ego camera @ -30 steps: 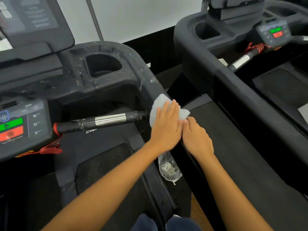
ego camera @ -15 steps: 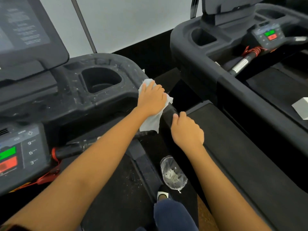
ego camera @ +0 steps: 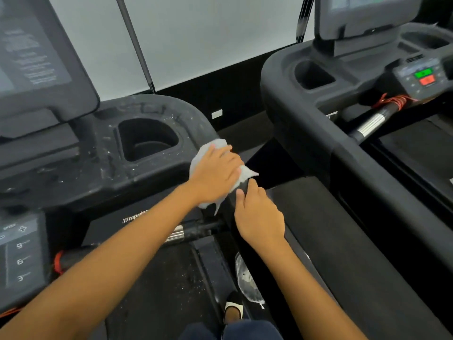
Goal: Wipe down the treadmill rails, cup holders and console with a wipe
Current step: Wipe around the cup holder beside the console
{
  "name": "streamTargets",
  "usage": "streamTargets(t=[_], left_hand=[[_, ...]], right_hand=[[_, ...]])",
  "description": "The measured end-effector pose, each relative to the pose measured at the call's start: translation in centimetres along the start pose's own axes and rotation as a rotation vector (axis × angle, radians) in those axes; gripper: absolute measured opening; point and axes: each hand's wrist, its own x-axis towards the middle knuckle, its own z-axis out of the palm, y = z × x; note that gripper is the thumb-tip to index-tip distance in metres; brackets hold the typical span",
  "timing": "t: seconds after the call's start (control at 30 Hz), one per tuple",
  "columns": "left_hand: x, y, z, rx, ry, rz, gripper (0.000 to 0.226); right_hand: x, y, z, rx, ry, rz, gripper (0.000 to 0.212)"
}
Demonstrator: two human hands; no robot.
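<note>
While the wipe (ego camera: 204, 153) lies spread on the bend where the treadmill's right rail (ego camera: 229, 204) drops away from the console (ego camera: 61, 173), the left hand (ego camera: 215, 174) presses it flat, fingers nearly straight and laid over the cloth, not bunched around it. A loose corner hangs off the rail's inner side. Just below, the right hand (ego camera: 259, 217) grips the rail with its fingers curled over the far edge, its forefinger almost touching the wipe's rim.

The rail step seems to be in hand, with the speckled cup holder (ego camera: 147, 141) beside it apparently not yet done. Next would be a stroke either on down the rail, which calls for the right hand to give way, or up and into the cup holder, which calls for gathering the cloth to reach its walls.

Half a second earlier the left hand sat higher on the bend, level with the cup holder and well apart from the right; it has since slid back down.
</note>
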Motion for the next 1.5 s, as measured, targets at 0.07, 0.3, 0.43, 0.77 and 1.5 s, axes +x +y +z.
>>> streamTargets(t=[0.07,0.3,0.43,0.77,1.5], left_hand=[[-1.5,1.6,-0.1,-0.065,-0.049,0.119,0.051],[3.2,-2.7,-1.5,0.086,-0.123,0.139,0.053],[0.7,1.4,-0.5,0.093,-0.106,0.244,0.039],[3.7,-4.5,-1.5,0.199,-0.053,0.326,0.045],[8.1,-14.9,-1.2,0.157,-0.101,-0.086,0.04]], right_hand=[[-0.2,0.1,-0.2,0.01,-0.013,-0.013,0.038],[-1.8,0.8,-1.3,0.142,-0.126,0.069,0.08],[-2.0,1.0,-1.9,0.275,-0.146,0.159,0.096],[-1.5,-0.3,-1.8,0.252,-0.12,0.169,0.089],[8.1,-8.0,1.3,-0.045,-0.015,0.147,0.059]])
